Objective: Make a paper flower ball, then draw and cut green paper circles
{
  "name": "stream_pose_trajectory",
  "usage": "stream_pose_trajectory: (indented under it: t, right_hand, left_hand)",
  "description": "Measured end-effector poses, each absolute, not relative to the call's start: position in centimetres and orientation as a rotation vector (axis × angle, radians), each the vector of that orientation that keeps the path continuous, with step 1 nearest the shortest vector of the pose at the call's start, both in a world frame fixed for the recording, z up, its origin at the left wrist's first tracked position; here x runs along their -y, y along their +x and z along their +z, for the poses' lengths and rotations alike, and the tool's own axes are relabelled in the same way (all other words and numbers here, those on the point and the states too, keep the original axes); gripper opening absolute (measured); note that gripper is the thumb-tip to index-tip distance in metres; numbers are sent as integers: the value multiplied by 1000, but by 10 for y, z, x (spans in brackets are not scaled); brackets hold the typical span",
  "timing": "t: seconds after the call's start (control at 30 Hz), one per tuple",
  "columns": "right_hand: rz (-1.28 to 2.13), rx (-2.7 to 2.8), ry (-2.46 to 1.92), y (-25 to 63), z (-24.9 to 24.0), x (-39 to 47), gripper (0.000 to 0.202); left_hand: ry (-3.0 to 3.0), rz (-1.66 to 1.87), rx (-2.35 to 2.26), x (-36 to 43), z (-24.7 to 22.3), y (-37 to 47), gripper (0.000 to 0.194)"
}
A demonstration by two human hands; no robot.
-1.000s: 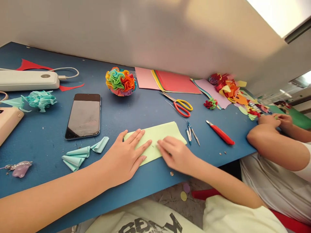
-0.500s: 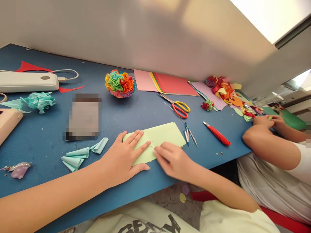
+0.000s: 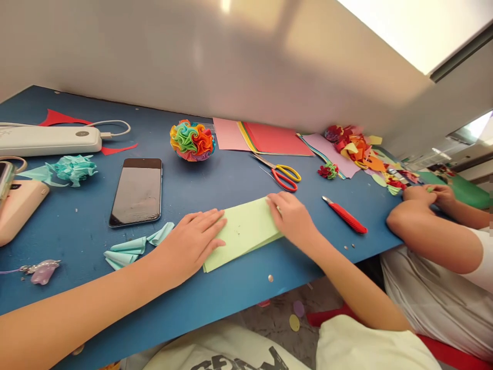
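A folded sheet of light green paper [image 3: 243,234] lies on the blue table with small dark marks near its middle. My left hand [image 3: 194,244] rests flat on its left end, fingers stretched out. At the paper's right end, the fingers of my right hand [image 3: 296,217] are bent together round the upper edge, gripping it. The layers stand slightly apart along the lower right edge. Folded pale blue paper pieces [image 3: 127,247] lie beside my left wrist. Past my right hand is a red utility knife [image 3: 347,218].
Scissors [image 3: 280,173], a colourful paper ball [image 3: 192,141] and stacked coloured sheets [image 3: 277,139] lie beyond the paper. A phone [image 3: 137,192], crumpled blue paper [image 3: 75,169], a white power strip [image 3: 50,140] and a purple charm [image 3: 44,272] are leftward. Another person's arm [image 3: 435,223] rests at the right.
My right hand has moved from the paper's near edge to its upper right, covering the small pointed tools there. My left hand has shifted left, and its fingers are closer together.
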State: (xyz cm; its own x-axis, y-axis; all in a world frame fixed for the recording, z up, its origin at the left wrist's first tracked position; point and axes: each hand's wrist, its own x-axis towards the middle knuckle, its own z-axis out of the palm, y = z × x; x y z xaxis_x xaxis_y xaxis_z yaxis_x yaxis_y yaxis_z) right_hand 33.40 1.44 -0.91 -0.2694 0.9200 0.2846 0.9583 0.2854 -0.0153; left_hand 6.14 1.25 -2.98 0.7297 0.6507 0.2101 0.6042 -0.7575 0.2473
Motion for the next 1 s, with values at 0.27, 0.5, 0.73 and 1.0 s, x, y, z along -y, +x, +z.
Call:
stream_pose_trajectory:
  t: [0.27, 0.5, 0.73, 1.0]
  right_hand:
    - [-359, 2496, -1777, 330, 23, -48, 34]
    - [370, 2767, -1308, 298, 17, -67, 16]
    - [594, 2652, -1238, 309, 2, -77, 15]
    - [643, 2555, -1196, 310, -2, -76, 16]
  left_hand:
    - [2584, 506, -1364, -23, -21, 53, 36]
    - [2507, 441, -1470, -24, -15, 51, 31]
    - [2410, 382, -1464, -31, -9, 50, 21]
    - [2358, 402, -1438, -37, -3, 48, 25]
